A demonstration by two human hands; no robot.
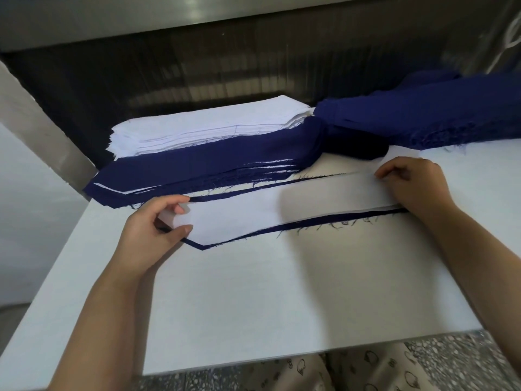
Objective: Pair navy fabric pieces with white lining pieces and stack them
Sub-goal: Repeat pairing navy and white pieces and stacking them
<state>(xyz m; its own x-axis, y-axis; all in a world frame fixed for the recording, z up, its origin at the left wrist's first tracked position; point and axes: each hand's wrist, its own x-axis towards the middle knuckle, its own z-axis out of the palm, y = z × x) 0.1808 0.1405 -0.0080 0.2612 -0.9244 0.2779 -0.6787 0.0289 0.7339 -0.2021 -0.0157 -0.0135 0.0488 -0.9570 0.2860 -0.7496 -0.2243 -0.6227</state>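
Left hand (158, 221) has the pointed tip of the white lining piece (267, 210) nipped between thumb and forefinger, lifted a touch off the cloth under it. Right hand (414, 184) is curled over the other end, fingertips down at the far edge. Whether it pinches or only bears down, I can't tell.

The lining stretches between the two hands, lying on a navy piece (310, 221) that shows as a thin dark border on the near and far sides.

Risks now. That border looks uneven, wider on the near side, so the pair may end up skewed if the lining is let go as it sits. The navy edges are raw and frayed, with threads trailing, and a snagged thread could drag the bottom layer. The lining looks thin and slippery, so a tug from either hand could make it slide or buckle in the middle.

Just beyond the left hand sits the paired stack (211, 162), navy on top with white slivers showing between the layers. Behind that is a tall pile of white linings (211, 122), flat and crisp-edged. Beyond the right hand a heap of navy fabric (423, 117) slumps, soft and matte. Everything rests on a smooth white surface (253, 292).
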